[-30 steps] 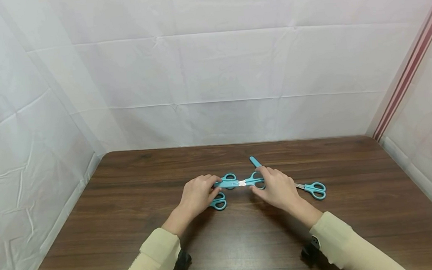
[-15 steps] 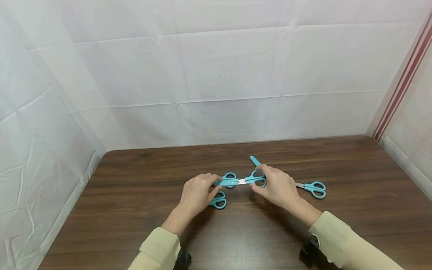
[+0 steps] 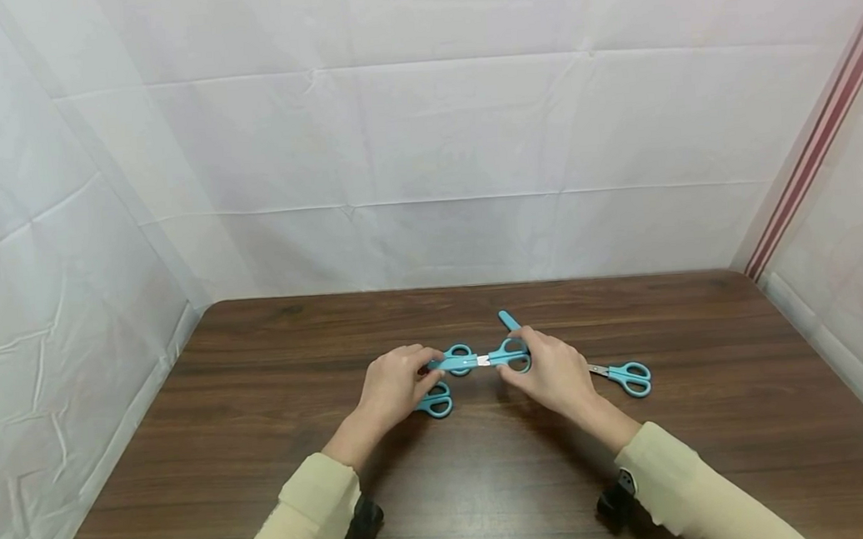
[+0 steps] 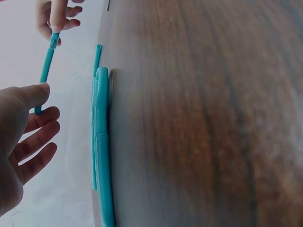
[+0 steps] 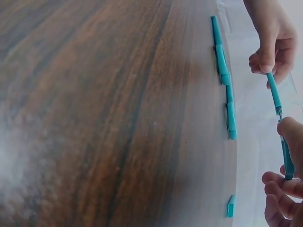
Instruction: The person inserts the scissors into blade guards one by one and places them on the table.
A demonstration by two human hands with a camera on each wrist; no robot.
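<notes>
Head view: a pair of teal plastic-handled scissors (image 3: 508, 356) is held above the dark wood-grain worktop (image 3: 264, 448) near its middle. Its handle loops are gripped by the right hand (image 3: 552, 375), while a teal plastic blade cover (image 3: 449, 364) over the tip is pinched by the left hand (image 3: 393, 389), apparently so that the two parts stay in line. A second teal pair (image 3: 435, 404) lies just beside the left hand, a third teal pair (image 3: 625, 376) to the right, and a loose teal cover (image 3: 509, 322) just behind. Bare wood is left on all sides.

Left wrist view: the cover (image 4: 46, 71) is pinched between thumb and curled fingers (image 4: 38, 132).

Right wrist view: the handle (image 5: 285, 156) is gripped by curled fingers (image 5: 284, 187), near the worktop edge.
</notes>
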